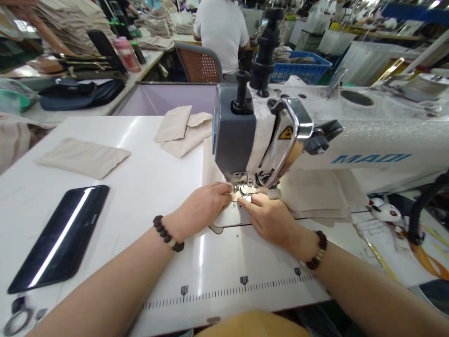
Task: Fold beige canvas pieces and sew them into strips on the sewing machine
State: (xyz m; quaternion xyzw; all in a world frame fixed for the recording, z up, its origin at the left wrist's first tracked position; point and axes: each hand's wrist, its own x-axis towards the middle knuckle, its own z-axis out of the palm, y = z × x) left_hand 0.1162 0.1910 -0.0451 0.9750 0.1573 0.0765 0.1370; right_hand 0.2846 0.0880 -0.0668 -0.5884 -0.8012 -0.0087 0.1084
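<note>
I see overhead glare streaking the white worktable point(150, 168). Beyond its far edge a person in a white shirt point(219, 32) sits on a woven-back chair point(198, 64), a blue crate point(302, 71), possibly plastic, alongside.

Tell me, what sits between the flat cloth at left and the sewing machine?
A pile of beige fabric pieces on the white table, close by the sewing machine, per the head view.

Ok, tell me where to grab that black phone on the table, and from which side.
Take the black phone across its two long edges near the middle, coming straight down from above. It lies flat, screen up, at an angle on the white table, with bare surface along both long edges. The left hand is the nearer one.
</note>
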